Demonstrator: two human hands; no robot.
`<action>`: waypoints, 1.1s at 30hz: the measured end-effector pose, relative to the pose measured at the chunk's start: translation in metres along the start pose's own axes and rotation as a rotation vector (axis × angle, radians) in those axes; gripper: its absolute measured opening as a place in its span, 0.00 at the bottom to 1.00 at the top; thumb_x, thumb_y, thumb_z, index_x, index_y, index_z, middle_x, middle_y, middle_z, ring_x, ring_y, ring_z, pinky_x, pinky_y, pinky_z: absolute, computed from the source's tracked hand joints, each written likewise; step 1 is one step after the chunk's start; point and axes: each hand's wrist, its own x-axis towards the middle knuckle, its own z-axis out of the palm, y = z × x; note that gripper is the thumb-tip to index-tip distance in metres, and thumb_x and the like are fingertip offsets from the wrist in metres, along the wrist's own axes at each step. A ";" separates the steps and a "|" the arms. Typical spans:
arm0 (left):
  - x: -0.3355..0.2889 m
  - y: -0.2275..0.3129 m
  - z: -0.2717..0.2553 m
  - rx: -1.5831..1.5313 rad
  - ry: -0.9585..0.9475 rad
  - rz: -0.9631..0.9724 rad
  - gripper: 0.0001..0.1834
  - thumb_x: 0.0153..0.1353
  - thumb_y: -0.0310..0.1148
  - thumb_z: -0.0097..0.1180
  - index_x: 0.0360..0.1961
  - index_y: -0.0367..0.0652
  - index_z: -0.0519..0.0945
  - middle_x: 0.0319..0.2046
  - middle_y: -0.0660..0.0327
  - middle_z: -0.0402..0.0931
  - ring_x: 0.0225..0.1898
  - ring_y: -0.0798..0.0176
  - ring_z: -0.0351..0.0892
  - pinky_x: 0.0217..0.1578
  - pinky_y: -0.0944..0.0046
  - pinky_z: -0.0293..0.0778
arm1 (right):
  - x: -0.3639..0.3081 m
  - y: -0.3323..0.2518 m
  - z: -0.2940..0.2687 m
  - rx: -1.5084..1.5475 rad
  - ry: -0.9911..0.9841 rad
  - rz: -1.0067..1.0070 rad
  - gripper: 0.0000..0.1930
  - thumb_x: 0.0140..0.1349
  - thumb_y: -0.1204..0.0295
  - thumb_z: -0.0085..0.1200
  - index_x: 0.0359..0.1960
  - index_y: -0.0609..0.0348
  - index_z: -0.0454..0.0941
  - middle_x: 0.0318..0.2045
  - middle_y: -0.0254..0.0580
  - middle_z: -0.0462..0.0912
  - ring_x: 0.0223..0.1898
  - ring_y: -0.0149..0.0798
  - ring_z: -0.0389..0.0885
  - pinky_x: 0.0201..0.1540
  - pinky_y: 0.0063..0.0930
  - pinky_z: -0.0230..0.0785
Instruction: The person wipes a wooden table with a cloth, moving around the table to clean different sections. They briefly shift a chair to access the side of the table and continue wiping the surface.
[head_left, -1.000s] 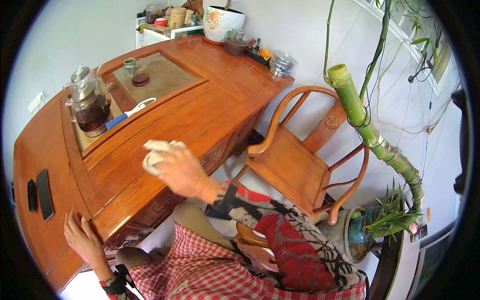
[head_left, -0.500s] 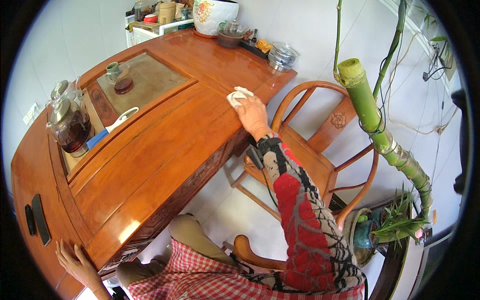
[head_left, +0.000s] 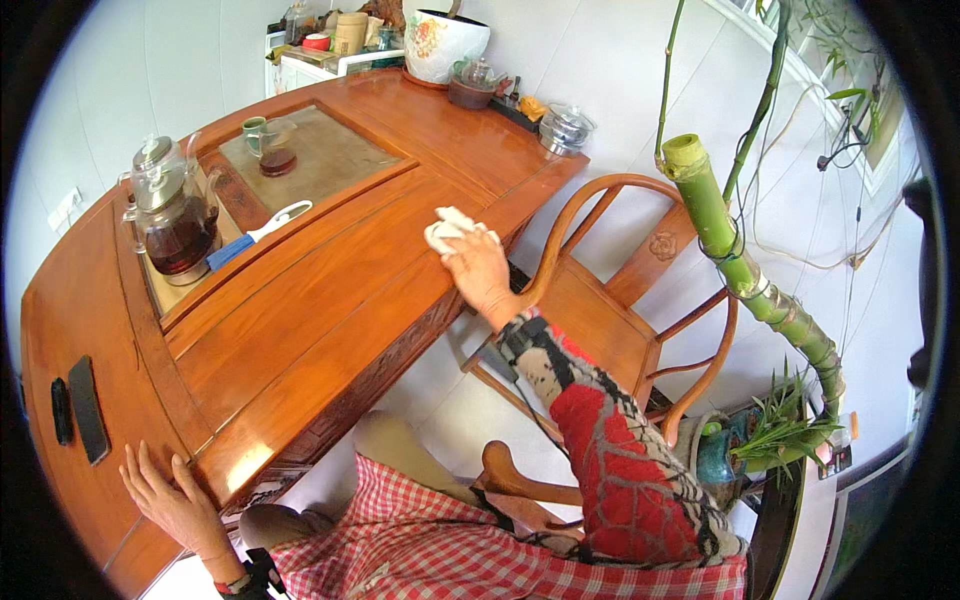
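Note:
A crumpled white cloth (head_left: 446, 226) is pressed onto the glossy wooden table (head_left: 330, 270) near its right part. My right hand (head_left: 475, 265) grips this cloth, with the arm stretched forward over the table edge. Flat on the near left end of the tabletop rests my left hand (head_left: 172, 497), fingers spread and nothing in them. Beyond it lie a dark flat phone-like slab (head_left: 88, 410) and a small black object (head_left: 62, 412). A blue-bristled brush (head_left: 258, 237) with a white handle lies across the inset tray's edge.
Beside the brush stands a glass teapot (head_left: 178, 235) with dark liquid. A glass pitcher (head_left: 277, 155) sits on the inset tray. Glass bowls (head_left: 566, 130) and a white flowerpot (head_left: 446, 48) line the far edge. Right are a wooden armchair (head_left: 605, 310) and thick bamboo (head_left: 745, 255).
My right hand has moved with the cloth leftward and nearer along the tabletop. The whole view has shifted a little. My left hand stays flat on the table.

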 end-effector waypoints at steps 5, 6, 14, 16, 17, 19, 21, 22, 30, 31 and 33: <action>-0.001 0.004 -0.006 -0.088 0.015 -0.001 0.25 0.75 0.43 0.54 0.68 0.43 0.74 0.74 0.54 0.64 0.77 0.41 0.55 0.74 0.42 0.54 | -0.039 -0.119 -0.003 0.012 -0.069 -0.173 0.18 0.63 0.61 0.60 0.53 0.47 0.87 0.58 0.44 0.83 0.64 0.58 0.72 0.74 0.54 0.54; -0.001 0.005 -0.006 -0.103 0.017 -0.003 0.25 0.75 0.43 0.54 0.68 0.43 0.74 0.74 0.54 0.64 0.77 0.41 0.55 0.74 0.42 0.53 | -0.046 -0.144 -0.004 0.034 -0.054 -0.260 0.18 0.63 0.60 0.59 0.53 0.47 0.86 0.58 0.43 0.83 0.64 0.57 0.73 0.73 0.55 0.55; -0.001 0.006 -0.013 -0.173 0.009 -0.013 0.25 0.76 0.43 0.51 0.68 0.41 0.74 0.74 0.53 0.65 0.76 0.41 0.55 0.75 0.43 0.52 | -0.083 -0.333 0.002 0.467 -0.343 -0.618 0.20 0.60 0.62 0.61 0.55 0.51 0.85 0.67 0.49 0.75 0.71 0.59 0.66 0.75 0.64 0.48; -0.001 0.006 -0.014 -0.173 0.014 -0.008 0.25 0.77 0.44 0.50 0.68 0.40 0.74 0.74 0.52 0.65 0.76 0.41 0.55 0.74 0.42 0.53 | -0.089 -0.367 0.002 0.485 -0.518 -0.682 0.21 0.62 0.63 0.61 0.57 0.53 0.84 0.69 0.50 0.72 0.74 0.61 0.62 0.77 0.63 0.44; -0.001 0.005 -0.014 -0.171 0.018 -0.002 0.26 0.77 0.44 0.49 0.68 0.40 0.74 0.74 0.52 0.65 0.76 0.41 0.56 0.74 0.42 0.53 | -0.092 -0.381 0.003 0.497 -0.522 -0.727 0.22 0.63 0.63 0.60 0.58 0.55 0.83 0.70 0.50 0.71 0.74 0.61 0.61 0.78 0.63 0.44; 0.000 0.003 -0.013 -0.169 0.014 -0.004 0.26 0.77 0.45 0.47 0.67 0.39 0.73 0.73 0.51 0.65 0.76 0.40 0.56 0.74 0.42 0.53 | -0.095 -0.397 0.003 0.576 -0.532 -0.705 0.22 0.65 0.65 0.58 0.59 0.58 0.83 0.70 0.50 0.70 0.76 0.61 0.58 0.77 0.63 0.45; 0.000 0.001 -0.012 -0.171 -0.014 -0.026 0.26 0.78 0.46 0.45 0.67 0.39 0.73 0.73 0.51 0.65 0.76 0.40 0.56 0.74 0.42 0.53 | -0.093 -0.391 0.002 0.591 -0.534 -0.727 0.22 0.64 0.66 0.58 0.58 0.60 0.83 0.70 0.51 0.70 0.74 0.62 0.60 0.77 0.63 0.46; -0.001 0.001 -0.012 -0.164 -0.016 -0.019 0.26 0.78 0.46 0.45 0.67 0.39 0.73 0.73 0.50 0.65 0.76 0.40 0.57 0.74 0.42 0.53 | -0.090 -0.384 0.000 0.645 -0.446 -0.728 0.20 0.64 0.66 0.57 0.56 0.58 0.84 0.70 0.50 0.71 0.73 0.61 0.62 0.76 0.63 0.47; -0.001 0.002 -0.011 -0.103 -0.037 -0.050 0.24 0.79 0.44 0.44 0.65 0.39 0.75 0.72 0.50 0.67 0.75 0.41 0.59 0.72 0.43 0.56 | -0.021 -0.240 -0.009 0.366 -0.111 -0.657 0.12 0.59 0.70 0.59 0.44 0.40 0.86 0.61 0.41 0.80 0.67 0.48 0.73 0.61 0.54 0.66; 0.000 0.002 -0.011 -0.118 -0.043 -0.056 0.24 0.79 0.44 0.44 0.65 0.39 0.75 0.71 0.49 0.67 0.74 0.41 0.59 0.72 0.43 0.56 | -0.008 -0.214 -0.006 0.269 -0.020 -0.660 0.13 0.59 0.70 0.59 0.45 0.39 0.86 0.60 0.40 0.80 0.67 0.48 0.73 0.61 0.54 0.67; 0.000 0.003 -0.012 -0.140 -0.055 -0.063 0.24 0.79 0.44 0.44 0.65 0.38 0.75 0.71 0.49 0.68 0.74 0.40 0.60 0.72 0.43 0.57 | 0.013 -0.157 -0.001 0.178 -0.028 -0.502 0.14 0.60 0.69 0.59 0.47 0.39 0.86 0.61 0.37 0.80 0.68 0.46 0.73 0.63 0.53 0.67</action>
